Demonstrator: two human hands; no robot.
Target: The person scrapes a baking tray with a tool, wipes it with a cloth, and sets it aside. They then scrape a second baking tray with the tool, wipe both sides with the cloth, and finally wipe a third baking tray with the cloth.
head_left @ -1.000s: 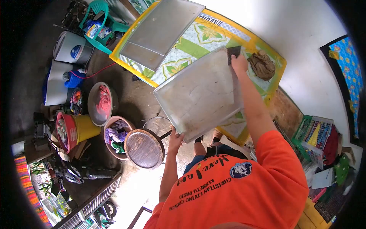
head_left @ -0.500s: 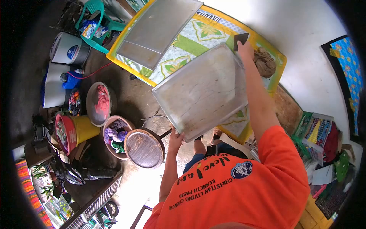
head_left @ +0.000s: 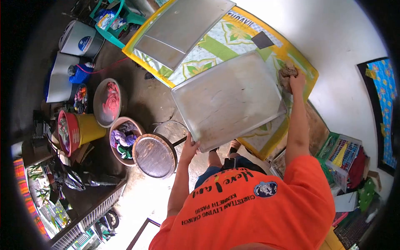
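Note:
My left hand (head_left: 190,146) grips the near corner of a large metal baking tray (head_left: 227,100), which I hold tilted over the edge of a table with a yellow and green patterned cloth (head_left: 233,35). On the far right of the table lies a crumpled brown rag (head_left: 286,73), and my right hand (head_left: 297,78) rests on it with the fingers closing over it. A small dark square pad (head_left: 263,40) lies by itself on the cloth beyond the tray. A second metal tray (head_left: 183,29) sits on the table's far left.
On the floor at left stand a round wooden stool (head_left: 155,155), basins of clothes (head_left: 123,139), a yellow bucket (head_left: 89,129), a washing machine (head_left: 79,41) and a green plastic chair (head_left: 114,21). Crates and clutter (head_left: 346,158) fill the right side by the white wall.
My right hand let go of the dark pad, which now lies on the cloth, and moved right onto the brown rag. The tray stayed in my left hand.

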